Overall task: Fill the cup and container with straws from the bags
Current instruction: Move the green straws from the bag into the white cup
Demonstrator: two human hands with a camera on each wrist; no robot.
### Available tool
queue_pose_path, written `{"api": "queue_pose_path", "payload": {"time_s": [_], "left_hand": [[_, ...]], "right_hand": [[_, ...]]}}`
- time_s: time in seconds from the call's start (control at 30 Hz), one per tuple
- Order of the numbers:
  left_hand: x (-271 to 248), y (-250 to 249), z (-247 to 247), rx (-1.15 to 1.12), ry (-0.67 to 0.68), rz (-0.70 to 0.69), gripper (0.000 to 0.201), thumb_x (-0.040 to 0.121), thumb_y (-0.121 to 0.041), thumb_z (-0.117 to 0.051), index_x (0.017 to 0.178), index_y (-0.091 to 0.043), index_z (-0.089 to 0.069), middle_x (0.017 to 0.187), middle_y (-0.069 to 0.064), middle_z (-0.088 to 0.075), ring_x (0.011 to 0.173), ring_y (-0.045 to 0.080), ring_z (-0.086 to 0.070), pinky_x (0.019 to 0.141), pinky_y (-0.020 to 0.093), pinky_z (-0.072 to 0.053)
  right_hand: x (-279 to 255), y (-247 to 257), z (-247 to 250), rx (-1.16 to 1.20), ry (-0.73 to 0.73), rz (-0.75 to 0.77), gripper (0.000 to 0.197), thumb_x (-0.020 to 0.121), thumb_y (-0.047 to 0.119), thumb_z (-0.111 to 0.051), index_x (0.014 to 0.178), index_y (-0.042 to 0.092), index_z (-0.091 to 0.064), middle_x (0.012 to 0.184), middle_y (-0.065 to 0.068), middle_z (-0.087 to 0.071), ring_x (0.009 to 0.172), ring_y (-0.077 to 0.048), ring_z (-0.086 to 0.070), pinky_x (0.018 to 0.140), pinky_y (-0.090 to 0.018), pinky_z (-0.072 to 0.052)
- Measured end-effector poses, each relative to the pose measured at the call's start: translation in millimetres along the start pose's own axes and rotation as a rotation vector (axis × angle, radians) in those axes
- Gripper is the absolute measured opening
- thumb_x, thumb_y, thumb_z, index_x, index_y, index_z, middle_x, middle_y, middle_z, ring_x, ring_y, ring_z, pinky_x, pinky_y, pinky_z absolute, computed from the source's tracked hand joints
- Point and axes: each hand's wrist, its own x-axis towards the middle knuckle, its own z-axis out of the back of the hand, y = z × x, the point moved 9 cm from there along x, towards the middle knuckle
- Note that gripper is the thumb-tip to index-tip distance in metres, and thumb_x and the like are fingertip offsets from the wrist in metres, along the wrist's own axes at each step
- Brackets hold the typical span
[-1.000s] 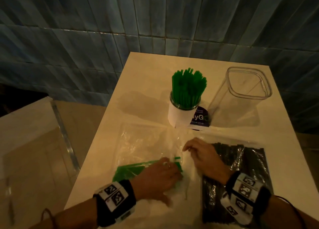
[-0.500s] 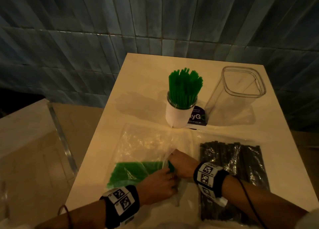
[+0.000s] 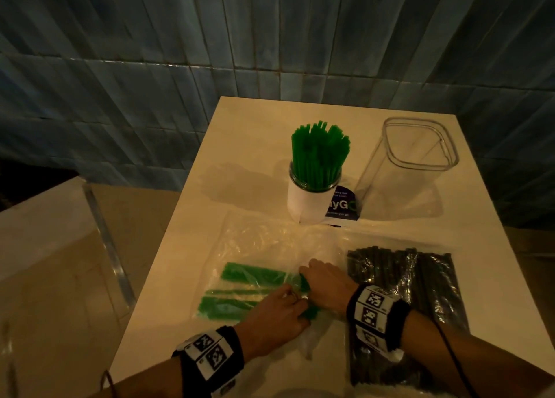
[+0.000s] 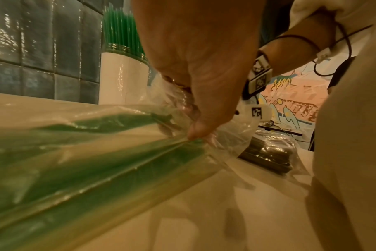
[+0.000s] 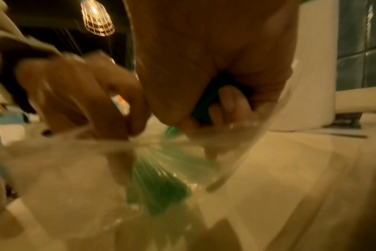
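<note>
A white cup (image 3: 309, 205) packed with upright green straws (image 3: 318, 154) stands mid-table, also seen in the left wrist view (image 4: 122, 78). To its right is an empty clear container (image 3: 417, 160). A clear bag (image 3: 258, 247) with green straws (image 3: 240, 292) lies at the front left. My left hand (image 3: 279, 313) pinches the bag's plastic at its mouth (image 4: 195, 134). My right hand (image 3: 324, 280) reaches into the bag's mouth and grips a bundle of green straws (image 5: 206, 105). A bag of black straws (image 3: 402, 277) lies under my right forearm.
The pale table (image 3: 495, 265) ends near my arms in front and drops off at the left. A blue tiled wall (image 3: 240, 52) stands behind it. A dark printed card (image 3: 342, 208) lies at the cup's base.
My right hand has crossed left from the bag's upper edge into the bag's mouth and closed on green straws. My left hand stayed pinching the plastic.
</note>
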Motion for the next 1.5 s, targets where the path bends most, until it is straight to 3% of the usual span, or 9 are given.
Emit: {"api": "queue_pose_path", "payload": {"time_s": [0.37, 0.53, 0.83, 1.0, 1.07, 1.2, 1.3, 1.37, 1.5], "left_hand": [[21, -2, 10, 0.021, -0.098, 0.018, 0.010, 0.065, -0.030, -0.076, 0.073, -0.030, -0.071, 0.080, -0.009, -0.064, 0.072, 0.010, -0.059, 0.079, 0.025, -0.046], [35, -4, 11, -0.040, -0.134, 0.035, 0.019, 0.060, -0.028, -0.078, 0.078, -0.030, -0.071, 0.078, -0.010, -0.063, 0.074, 0.011, -0.059, 0.079, 0.025, -0.050], [29, -3, -1, -0.318, -0.272, -0.003, 0.053, 0.067, -0.016, -0.063, 0.120, -0.014, -0.060, 0.125, 0.007, -0.059, 0.126, 0.025, -0.049, 0.109, 0.051, -0.023], [15, 27, 78, -0.439, -0.722, 0.147, 0.054, 0.075, -0.037, -0.062, 0.122, -0.018, -0.044, 0.119, 0.005, -0.045, 0.114, 0.021, -0.045, 0.100, 0.041, -0.042], [3, 46, 100, -0.425, -0.907, 0.252, 0.064, 0.073, -0.044, -0.068, 0.123, -0.016, -0.039, 0.123, 0.007, -0.041, 0.118, 0.023, -0.043, 0.103, 0.037, -0.035], [-1, 104, 89, -0.401, -0.775, 0.617, 0.071, 0.065, -0.043, -0.079, 0.122, -0.019, -0.044, 0.119, 0.006, -0.059, 0.113, 0.022, -0.054, 0.108, 0.042, -0.029], [-18, 140, 77, -0.527, -0.806, 0.809, 0.021, 0.080, -0.042, -0.069, 0.076, -0.023, -0.060, 0.064, -0.009, -0.060, 0.058, 0.009, -0.052, 0.073, 0.025, -0.045], [-23, 153, 60, -0.693, -0.780, 0.909, 0.034, 0.087, -0.045, -0.059, 0.063, -0.022, -0.057, 0.056, -0.007, -0.051, 0.052, 0.013, -0.045, 0.055, 0.022, -0.036], [-14, 147, 48, -0.951, -0.716, 0.930, 0.021, 0.082, -0.005, -0.064, 0.064, -0.015, -0.060, 0.060, -0.002, -0.053, 0.055, 0.015, -0.048, 0.054, 0.024, -0.032]], "right_hand": [[-84, -49, 37, -0.018, 0.047, -0.049, 0.032, 0.096, 0.035, -0.048, 0.122, 0.018, -0.046, 0.107, 0.000, -0.058, 0.080, -0.007, -0.055, 0.061, -0.013, -0.045], [-113, -80, 69, -0.150, 0.087, -0.194, 0.035, 0.091, 0.052, -0.049, 0.113, 0.025, -0.052, 0.091, 0.008, -0.051, 0.083, -0.007, -0.053, 0.068, -0.018, -0.042], [-157, -141, 167, -0.319, -0.067, -0.510, 0.063, 0.073, 0.072, -0.055, 0.121, 0.032, -0.050, 0.091, 0.009, -0.049, 0.082, -0.005, -0.052, 0.078, -0.025, -0.048], [-140, -89, 166, -0.343, -0.084, -0.413, 0.058, 0.079, 0.066, -0.055, 0.123, 0.029, -0.050, 0.103, 0.004, -0.054, 0.092, -0.011, -0.054, 0.072, -0.023, -0.041], [-131, -61, 161, -0.362, -0.097, -0.352, 0.055, 0.081, 0.063, -0.055, 0.122, 0.027, -0.051, 0.109, 0.001, -0.056, 0.097, -0.014, -0.055, 0.073, -0.025, -0.038], [-118, -4, 151, -0.321, -0.148, -0.141, 0.047, 0.083, 0.062, -0.052, 0.116, 0.029, -0.052, 0.106, 0.002, -0.058, 0.097, -0.015, -0.055, 0.071, -0.025, -0.031], [-118, 15, 162, -0.178, -0.260, -0.042, 0.054, 0.080, 0.066, -0.052, 0.122, 0.032, -0.049, 0.107, 0.005, -0.060, 0.096, -0.013, -0.057, 0.072, -0.025, -0.038], [-120, 21, 174, 0.012, -0.406, 0.049, 0.053, 0.080, 0.063, -0.054, 0.123, 0.031, -0.052, 0.111, 0.009, -0.060, 0.095, -0.008, -0.056, 0.080, -0.025, -0.047], [-124, 43, 183, 0.277, -0.734, 0.263, 0.029, 0.084, 0.045, -0.060, 0.096, 0.019, -0.068, 0.113, 0.004, -0.056, 0.091, -0.001, -0.052, 0.085, -0.018, -0.048]]}}
